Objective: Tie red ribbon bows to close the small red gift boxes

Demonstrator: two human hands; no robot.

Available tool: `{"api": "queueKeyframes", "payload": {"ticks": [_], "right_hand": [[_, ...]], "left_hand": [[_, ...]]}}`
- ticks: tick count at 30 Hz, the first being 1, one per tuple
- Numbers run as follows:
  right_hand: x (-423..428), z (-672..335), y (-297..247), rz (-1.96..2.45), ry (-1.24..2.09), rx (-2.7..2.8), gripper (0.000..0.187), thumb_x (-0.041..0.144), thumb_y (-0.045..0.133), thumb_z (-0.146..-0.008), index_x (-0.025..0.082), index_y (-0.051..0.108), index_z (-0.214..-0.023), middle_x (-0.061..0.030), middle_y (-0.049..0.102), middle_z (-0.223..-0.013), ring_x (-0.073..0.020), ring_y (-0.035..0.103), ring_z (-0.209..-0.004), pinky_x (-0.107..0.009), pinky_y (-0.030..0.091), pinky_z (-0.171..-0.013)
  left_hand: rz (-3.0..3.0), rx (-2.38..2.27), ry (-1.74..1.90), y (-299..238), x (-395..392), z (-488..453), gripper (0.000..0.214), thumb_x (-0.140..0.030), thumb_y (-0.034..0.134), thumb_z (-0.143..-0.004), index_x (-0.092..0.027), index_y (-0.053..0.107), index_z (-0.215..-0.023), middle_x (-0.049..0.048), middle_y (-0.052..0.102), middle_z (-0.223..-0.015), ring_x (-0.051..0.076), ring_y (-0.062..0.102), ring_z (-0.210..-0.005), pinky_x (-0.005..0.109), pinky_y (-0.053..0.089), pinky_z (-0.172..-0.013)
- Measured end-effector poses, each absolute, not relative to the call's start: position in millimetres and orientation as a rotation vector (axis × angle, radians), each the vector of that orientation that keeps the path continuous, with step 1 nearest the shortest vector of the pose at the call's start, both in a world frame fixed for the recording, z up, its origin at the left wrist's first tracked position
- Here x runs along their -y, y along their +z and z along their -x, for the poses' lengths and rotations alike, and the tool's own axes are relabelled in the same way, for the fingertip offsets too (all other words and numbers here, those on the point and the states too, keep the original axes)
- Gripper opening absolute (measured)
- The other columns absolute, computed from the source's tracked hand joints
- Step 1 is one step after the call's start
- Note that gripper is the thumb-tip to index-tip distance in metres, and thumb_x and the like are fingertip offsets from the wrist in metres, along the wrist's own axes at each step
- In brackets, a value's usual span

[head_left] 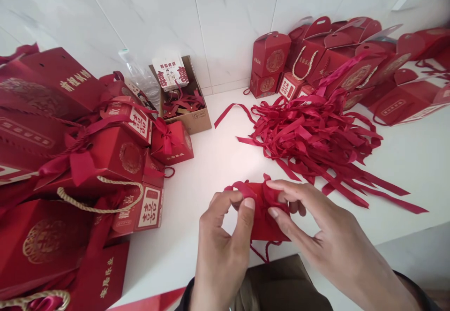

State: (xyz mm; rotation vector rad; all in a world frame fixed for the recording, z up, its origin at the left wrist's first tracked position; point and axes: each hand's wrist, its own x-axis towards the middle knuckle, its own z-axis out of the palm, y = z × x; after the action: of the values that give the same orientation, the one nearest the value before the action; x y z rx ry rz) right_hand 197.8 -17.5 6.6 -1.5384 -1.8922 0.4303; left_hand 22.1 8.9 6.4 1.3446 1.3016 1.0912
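A small red gift box [264,224] stands at the table's front edge, partly hidden by my hands. A dark red cord hangs from its near side. Across its top runs a crimson ribbon [246,189], looped where I hold it. My left hand [228,226] pinches one ribbon loop between thumb and forefinger. On the other side, my right hand [309,217] has thumb and forefinger closed on another part of the ribbon, its other fingers curled beneath. Whether the ribbon is knotted between the hands I cannot tell.
Right of centre lies a heap of loose crimson ribbons [309,137] on the white table [197,198]. Several red gift boxes [116,156] with bows and rope handles are stacked at left. A cardboard box [198,121] stands by the wall; more red boxes [270,60] line the back right.
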Motion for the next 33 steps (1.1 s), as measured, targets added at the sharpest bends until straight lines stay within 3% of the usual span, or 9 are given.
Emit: {"api": "queueKeyframes", "payload": {"ticks": [3,9,12,13,16,18,20,27,33], "right_hand": [[11,-197,13,1.421,0.500,1.968,0.034,0.024,0.053,-0.107,0.032,0.055,-0.140,-0.0043,0.074,-0.124,-0.0207,0.072,-0.112,-0.034,0.059,-0.094],[5,-199,16,1.393,0.550,1.921,0.011,0.021,0.056,-0.107,0.030,0.062,-0.109,0.0004,0.071,-0.101,-0.0169,0.070,-0.091,-0.030,0.055,-0.082],[5,-199,18,1.415,0.581,1.918,0.010,0.022,0.056,-0.107,0.030,0.061,-0.108,0.0013,0.070,-0.100,-0.0163,0.069,-0.091,-0.030,0.053,-0.080],[5,-199,19,1.412,0.588,1.916,0.009,0.023,0.056,-0.107,0.030,0.061,-0.107,0.0013,0.070,-0.099,-0.0162,0.069,-0.090,-0.030,0.052,-0.080],[5,-200,18,1.422,0.566,1.907,0.007,0.026,0.056,-0.107,0.029,0.062,-0.105,0.0010,0.070,-0.097,-0.0164,0.070,-0.089,-0.029,0.052,-0.079],[7,-203,15,1.478,0.487,1.893,0.006,0.029,0.058,-0.106,0.029,0.063,-0.110,-0.0003,0.072,-0.101,-0.0177,0.072,-0.092,-0.031,0.053,-0.081],[10,-206,12,1.567,0.390,1.877,0.009,0.035,0.059,-0.105,0.029,0.064,-0.111,-0.0011,0.074,-0.102,-0.0192,0.073,-0.090,-0.032,0.054,-0.080],[19,-209,14,1.767,0.188,1.920,0.046,0.060,0.046,-0.106,0.026,0.061,-0.081,0.0010,0.072,-0.072,-0.0168,0.068,-0.053,-0.031,0.048,-0.050],[26,-213,18,1.820,0.299,1.920,0.049,0.066,0.049,-0.102,0.028,0.055,-0.073,0.0053,0.066,-0.060,-0.0135,0.059,-0.038,-0.028,0.045,-0.039]], "left_hand": [[-1.640,-1.276,1.033,10,-11,-22,0.017,-0.028,0.063,-0.099,-0.027,0.075,-0.087,0.0008,0.071,-0.080,0.020,0.059,-0.078,0.034,0.045,-0.077],[-1.675,-1.302,1.029,7,-8,-13,0.015,-0.025,0.066,-0.097,-0.030,0.076,-0.107,0.0016,0.074,-0.089,0.021,0.064,-0.084,0.035,0.047,-0.081],[-1.742,-1.297,1.054,4,-8,-11,0.050,-0.020,0.074,-0.089,-0.032,0.065,-0.136,0.0056,0.073,-0.111,0.024,0.065,-0.101,0.035,0.050,-0.087],[-1.782,-1.269,1.033,4,-9,-11,0.052,-0.019,0.074,-0.088,-0.033,0.065,-0.138,0.0063,0.071,-0.116,0.025,0.064,-0.105,0.035,0.050,-0.089],[-1.786,-1.245,1.028,1,-14,-13,0.020,-0.021,0.069,-0.094,-0.031,0.076,-0.109,0.0045,0.070,-0.104,0.022,0.064,-0.100,0.033,0.050,-0.086],[-1.695,-1.294,1.096,-2,-16,-14,0.009,-0.024,0.069,-0.096,-0.029,0.076,-0.094,0.0032,0.069,-0.095,0.021,0.063,-0.093,0.031,0.049,-0.080],[-1.581,-1.332,1.177,-4,-16,-15,0.006,-0.024,0.072,-0.094,-0.028,0.075,-0.091,0.0031,0.070,-0.096,0.021,0.063,-0.093,0.031,0.048,-0.080],[-1.217,-1.371,1.389,-11,-3,-25,0.006,-0.023,0.075,-0.091,-0.026,0.071,-0.088,0.0030,0.072,-0.100,0.021,0.065,-0.102,0.031,0.048,-0.082],[-1.068,-1.385,1.335,-14,1,-26,0.010,-0.034,0.077,-0.092,-0.025,0.071,-0.093,0.0029,0.076,-0.096,0.019,0.068,-0.090,0.031,0.053,-0.081]]}}
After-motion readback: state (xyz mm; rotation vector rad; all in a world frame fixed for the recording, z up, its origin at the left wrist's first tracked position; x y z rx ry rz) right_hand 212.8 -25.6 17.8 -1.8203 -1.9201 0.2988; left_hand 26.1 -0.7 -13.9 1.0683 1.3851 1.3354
